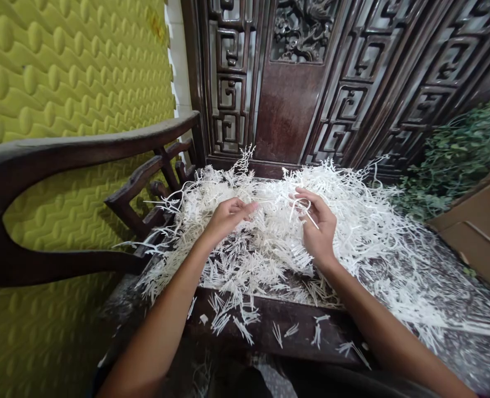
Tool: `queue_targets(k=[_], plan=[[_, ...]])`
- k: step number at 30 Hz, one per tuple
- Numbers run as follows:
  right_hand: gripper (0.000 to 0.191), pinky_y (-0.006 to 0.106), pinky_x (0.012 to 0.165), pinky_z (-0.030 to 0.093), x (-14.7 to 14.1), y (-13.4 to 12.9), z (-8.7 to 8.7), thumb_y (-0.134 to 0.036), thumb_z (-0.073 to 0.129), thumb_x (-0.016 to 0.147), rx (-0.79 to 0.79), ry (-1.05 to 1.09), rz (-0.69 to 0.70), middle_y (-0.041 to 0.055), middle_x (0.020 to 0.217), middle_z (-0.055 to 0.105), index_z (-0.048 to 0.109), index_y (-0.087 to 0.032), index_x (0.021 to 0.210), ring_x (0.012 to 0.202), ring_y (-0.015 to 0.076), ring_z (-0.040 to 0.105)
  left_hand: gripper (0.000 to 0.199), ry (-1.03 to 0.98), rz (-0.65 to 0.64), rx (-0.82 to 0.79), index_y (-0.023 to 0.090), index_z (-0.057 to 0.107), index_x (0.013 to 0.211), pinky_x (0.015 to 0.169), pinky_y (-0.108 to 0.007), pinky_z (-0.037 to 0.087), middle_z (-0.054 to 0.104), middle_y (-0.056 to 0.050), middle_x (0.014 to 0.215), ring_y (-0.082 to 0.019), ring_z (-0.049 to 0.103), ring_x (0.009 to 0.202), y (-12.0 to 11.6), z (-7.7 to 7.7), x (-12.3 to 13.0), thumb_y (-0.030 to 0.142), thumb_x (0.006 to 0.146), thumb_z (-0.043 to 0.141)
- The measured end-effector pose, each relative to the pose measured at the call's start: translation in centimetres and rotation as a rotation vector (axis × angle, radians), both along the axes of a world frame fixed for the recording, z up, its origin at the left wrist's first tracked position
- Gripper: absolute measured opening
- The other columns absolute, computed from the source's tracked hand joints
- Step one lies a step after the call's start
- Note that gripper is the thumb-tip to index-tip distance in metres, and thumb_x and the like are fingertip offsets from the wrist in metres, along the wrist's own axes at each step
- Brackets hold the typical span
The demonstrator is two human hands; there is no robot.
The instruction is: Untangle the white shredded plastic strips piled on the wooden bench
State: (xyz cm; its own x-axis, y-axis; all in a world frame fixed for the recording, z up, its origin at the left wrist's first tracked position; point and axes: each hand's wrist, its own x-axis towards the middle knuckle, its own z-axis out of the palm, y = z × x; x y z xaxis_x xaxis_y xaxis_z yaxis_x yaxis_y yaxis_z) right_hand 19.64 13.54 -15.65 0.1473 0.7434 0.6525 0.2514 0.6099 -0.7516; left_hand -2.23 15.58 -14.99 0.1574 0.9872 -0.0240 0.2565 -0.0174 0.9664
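A heap of white, thin-branched plastic sprigs (265,254) lies in front of me, and both my hands are just over it. My left hand (230,214) is closed in a pinch. A thin pale strand runs rightward from its fingertips, hard to pick out against the heap. In my right hand (320,229) a white branched plastic sprig (302,207) is held between thumb and curled fingers, one stem bending in a loop. The hands are a short way apart.
The heap covers a dark wooden bench (278,318), with loose bits along its front edge. A curved wooden armrest (83,135) stands left, before a yellow padded wall (71,61). Carved wooden panels (288,110) rise behind. Green foliage (460,149) and a cardboard box (477,237) are right.
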Motion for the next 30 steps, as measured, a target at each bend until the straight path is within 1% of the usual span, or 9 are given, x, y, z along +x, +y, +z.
queue_targets(k=[3, 7, 12, 14, 17, 22, 24, 27, 30], plan=[[0.023, 0.048, 0.097, 0.049, -0.2, -0.1, 0.2, -0.013, 0.051, 0.087, 0.038, 0.038, 0.025, 0.0053, 0.122, 0.061, 0.065, -0.025, 0.101, 0.116, 0.0232, 0.057, 0.05, 0.088, -0.041, 0.043, 0.025, 0.061, 0.106, 0.08, -0.047, 0.049, 0.065, -0.012, 0.109, -0.028, 0.061, 0.096, 0.0, -0.9, 0.4, 0.057, 0.069, 0.072], [0.027, 0.046, 0.092, 0.051, -0.1, -0.3, 0.4, -0.015, 0.047, 0.091, 0.055, -0.039, 0.057, 0.0038, 0.122, 0.06, 0.067, -0.029, 0.103, 0.115, 0.0229, 0.056, 0.031, 0.079, -0.244, 0.197, 0.022, 0.065, 0.096, 0.095, -0.046, 0.043, 0.065, -0.007, 0.107, -0.023, 0.059, 0.101, -0.1, -0.7, 1.0, 0.05, 0.081, 0.063], [0.033, 0.05, 0.098, 0.041, 0.3, -0.3, 0.5, -0.014, 0.044, 0.094, 0.042, -0.265, 0.054, -0.0006, 0.121, 0.064, 0.072, -0.031, 0.096, 0.114, 0.023, 0.053, 0.028, 0.051, -0.167, 0.257, 0.021, 0.061, 0.093, 0.09, -0.041, 0.044, 0.062, -0.005, 0.102, -0.02, 0.058, 0.096, -0.2, 0.0, 0.9, 0.045, 0.079, 0.067], [0.03, 0.05, 0.095, 0.04, 0.5, -0.1, 0.3, -0.02, 0.047, 0.094, 0.022, -0.331, 0.077, -0.0005, 0.113, 0.069, 0.074, -0.029, 0.086, 0.109, 0.0246, 0.053, 0.028, 0.029, -0.163, 0.267, 0.022, 0.061, 0.095, 0.088, -0.04, 0.044, 0.061, -0.005, 0.102, -0.02, 0.057, 0.095, -0.2, 0.0, 0.8, 0.042, 0.077, 0.069], [0.025, 0.049, 0.088, 0.042, 0.6, 0.2, -0.2, -0.029, 0.052, 0.093, -0.03, -0.418, 0.186, 0.0006, 0.097, 0.072, 0.073, -0.028, 0.08, 0.097, 0.0247, 0.056, 0.025, -0.029, -0.201, 0.281, 0.022, 0.061, 0.096, 0.088, -0.038, 0.045, 0.061, -0.005, 0.101, -0.019, 0.057, 0.097, -0.2, 0.0, 0.8, 0.037, 0.077, 0.07], [0.019, 0.042, 0.077, 0.051, -0.1, -0.2, -0.3, -0.03, 0.049, 0.094, -0.189, -0.399, 0.265, 0.0034, 0.094, 0.067, 0.064, -0.028, 0.106, 0.084, 0.0204, 0.061, 0.028, -0.081, -0.208, 0.267, 0.023, 0.063, 0.1, 0.089, -0.04, 0.046, 0.063, -0.005, 0.104, -0.02, 0.059, 0.098, -0.2, 0.1, 1.0, 0.037, 0.077, 0.07], [0.029, 0.039, 0.07, 0.053, -0.5, -0.6, 0.1, -0.037, 0.059, 0.089, -0.262, -0.354, 0.287, 0.0057, 0.098, 0.065, 0.057, -0.026, 0.116, 0.077, 0.0191, 0.061, 0.029, -0.094, -0.201, 0.282, 0.023, 0.064, 0.101, 0.091, -0.041, 0.045, 0.063, -0.006, 0.108, -0.021, 0.059, 0.102, -0.2, 0.2, 1.1, 0.037, 0.077, 0.071], [0.047, 0.037, 0.069, 0.055, -0.8, -1.1, 0.7, -0.043, 0.066, 0.083, -0.333, -0.302, 0.348, 0.0088, 0.114, 0.063, 0.052, -0.026, 0.125, 0.082, 0.0198, 0.062, 0.033, -0.099, -0.204, 0.309, 0.025, 0.063, 0.106, 0.096, -0.043, 0.043, 0.063, -0.006, 0.115, -0.022, 0.058, 0.107, -0.4, 0.4, 1.1, 0.034, 0.076, 0.072], [0.04, 0.036, 0.07, 0.055, -1.0, -1.2, 1.0, -0.043, 0.061, 0.088, -0.387, -0.258, 0.393, 0.0075, 0.11, 0.066, 0.056, -0.027, 0.124, 0.087, 0.0202, 0.064, 0.037, -0.077, -0.231, 0.296, 0.027, 0.062, 0.11, 0.098, -0.045, 0.041, 0.063, -0.006, 0.117, -0.022, 0.059, 0.106, -0.7, 0.6, 1.2, 0.033, 0.075, 0.073]])
